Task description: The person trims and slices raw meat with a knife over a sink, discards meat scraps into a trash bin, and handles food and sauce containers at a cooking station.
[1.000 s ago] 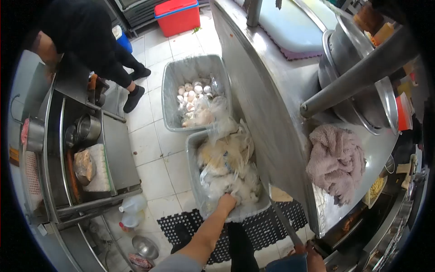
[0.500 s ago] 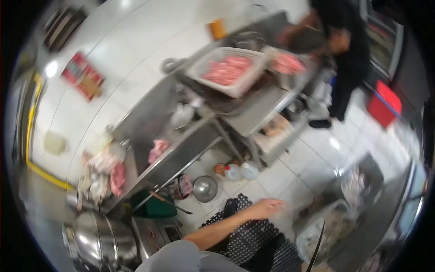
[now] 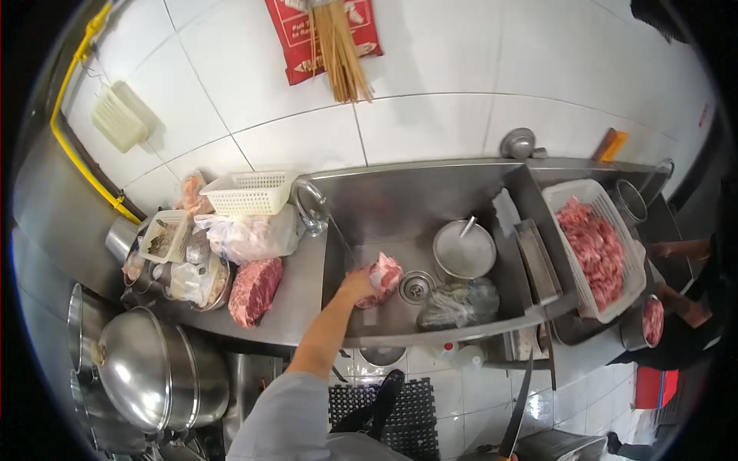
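Observation:
My left hand (image 3: 358, 286) is down in the steel sink (image 3: 384, 196), its fingers closed on a piece of raw meat (image 3: 384, 278) beside the drain (image 3: 416, 288). A thin stream of water seems to fall from the tap (image 3: 311, 206) near my wrist. At the bottom edge a long knife (image 3: 521, 399) points up and away from me. My right hand is at its handle, almost wholly cut off by the frame. Right of the meat in the sink are a metal pot (image 3: 463, 250) with a handle in it and a filled clear plastic bag (image 3: 460, 303).
On the left counter lie a large red slab of meat (image 3: 255, 292), a white basket (image 3: 250, 192) and bagged food (image 3: 250, 234). Big steel pots (image 3: 142, 369) stand at lower left. A white crate of cut meat (image 3: 592, 250) sits at right, near a co-worker's arms (image 3: 684, 303).
My view has swung round to face the sink. My left hand has moved from over the floor mat into the sink and taken hold of the meat. The knife stays at the lower right.

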The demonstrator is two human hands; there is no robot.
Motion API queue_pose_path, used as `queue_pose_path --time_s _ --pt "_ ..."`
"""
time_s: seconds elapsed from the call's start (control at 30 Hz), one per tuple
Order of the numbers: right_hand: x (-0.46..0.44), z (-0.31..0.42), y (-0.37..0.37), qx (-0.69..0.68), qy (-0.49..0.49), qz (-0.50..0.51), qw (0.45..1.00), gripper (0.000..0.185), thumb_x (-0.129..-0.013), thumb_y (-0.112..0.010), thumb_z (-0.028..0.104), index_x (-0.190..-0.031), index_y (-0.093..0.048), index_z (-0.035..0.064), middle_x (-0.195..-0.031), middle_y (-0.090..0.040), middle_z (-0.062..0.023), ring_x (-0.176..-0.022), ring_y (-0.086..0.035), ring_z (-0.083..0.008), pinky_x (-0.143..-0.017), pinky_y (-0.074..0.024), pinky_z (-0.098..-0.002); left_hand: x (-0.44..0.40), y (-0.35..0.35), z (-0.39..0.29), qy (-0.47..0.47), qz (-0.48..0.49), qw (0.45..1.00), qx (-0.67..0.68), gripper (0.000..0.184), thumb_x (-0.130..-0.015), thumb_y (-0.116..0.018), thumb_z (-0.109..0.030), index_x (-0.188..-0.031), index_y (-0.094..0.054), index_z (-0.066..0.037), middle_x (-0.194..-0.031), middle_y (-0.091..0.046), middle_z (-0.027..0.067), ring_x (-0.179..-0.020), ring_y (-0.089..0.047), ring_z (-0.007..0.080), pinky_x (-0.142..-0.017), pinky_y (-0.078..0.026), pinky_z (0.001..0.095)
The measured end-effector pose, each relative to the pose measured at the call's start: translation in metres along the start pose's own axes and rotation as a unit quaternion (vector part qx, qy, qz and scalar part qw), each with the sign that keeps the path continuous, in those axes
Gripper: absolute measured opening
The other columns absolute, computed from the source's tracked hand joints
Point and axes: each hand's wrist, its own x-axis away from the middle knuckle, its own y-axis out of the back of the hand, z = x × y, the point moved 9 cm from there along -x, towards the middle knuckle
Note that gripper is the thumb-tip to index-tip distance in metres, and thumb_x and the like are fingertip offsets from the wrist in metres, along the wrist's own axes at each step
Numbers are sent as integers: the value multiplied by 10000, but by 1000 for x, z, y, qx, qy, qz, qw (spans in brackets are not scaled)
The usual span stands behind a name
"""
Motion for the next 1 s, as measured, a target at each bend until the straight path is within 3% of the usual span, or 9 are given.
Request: queue_pose_path --time_s 0.2,0.27,0.33,0.37,0.5,0.57,0.67,0.7,1.0 --pt "-53 51 -119 -47 -55 133 988 344 -973 -533 206 -1226 -575 -23 -1073 -659 -150 -920 -642 -200 -746 -527 -329 4 5 -15 115 61 991 -14 930 -656 -808 -435 -1413 -336 -169 -1399 -393 191 -1293 -408 428 -1034 -395 534" --pt "-60 40 -147 -396 -196 319 838 380 -994 -507 260 -1234 -569 -29 -1035 -672 -153 -875 -654 -200 -713 -524 -325 1 13 -15 105 76 992 10 908 -673 -804 -427 -1410 -349 -154 -1400 -381 198 -1294 -406 429 -1017 -409 540" --pt "-51 107 -180 29 -45 189 981 352 -967 -558 215 -1229 -571 -19 -969 -656 -111 -775 -620 -167 -671 -523 -293 -4 16 -1 79 46 995 48 869 -698 -795 -404 -1405 -362 -142 -1369 -389 198 -1262 -423 426 -984 -433 543" --pt "-46 147 -191 245 37 104 963 343 -954 -583 193 -1226 -572 -14 -937 -648 -89 -724 -603 -150 -650 -522 -277 -6 16 3 62 31 995 67 850 -711 -791 -392 -1403 -369 -135 -1353 -393 198 -1247 -432 425 -967 -445 545" --pt "-76 162 -215 159 51 100 981 288 -930 -616 141 -1177 -571 0 -796 -571 -12 -599 -470 -77 -559 -458 -219 17 25 -10 0 -104 994 -41 770 -732 -771 -324 -1374 -395 -126 -1233 -427 200 -1133 -475 414 -864 -496 558" --pt "-87 179 -230 191 69 123 972 215 -946 -592 130 -1127 -574 16 -745 -536 13 -573 -424 -57 -532 -421 -204 18 11 -11 42 -83 995 -20 735 -746 -762 -300 -1361 -405 -113 -1253 -414 207 -1159 -458 420 -851 -497 565" --pt "-122 178 -250 164 44 175 970 461 -857 -592 10 -1311 -514 7 -804 -614 -99 -544 -565 -181 -474 -467 -308 9 21 -22 69 -91 993 -20 674 -758 -746 -270 -1324 -424 -93 -1217 -459 227 -1122 -503 434 -835 -505 563" --pt "-129 182 -254 164 52 185 968 438 -854 -563 -40 -1290 -510 -44 -786 -583 -65 -505 -491 -72 -409 -391 -221 10 25 -22 73 -92 993 -28 653 -761 -741 -262 -1309 -431 -86 -1195 -485 235 -1097 -530 439 -831 -509 561" --pt "-192 188 -260 181 65 223 956 476 -838 -587 -39 -1307 -513 -14 -761 -575 -48 -495 -489 -78 -408 -378 -219 -10 26 1 97 -30 990 101 351 -793 -649 -161 -1100 -537 -33 -1001 -657 241 -970 -636 421 -859 -512 490"
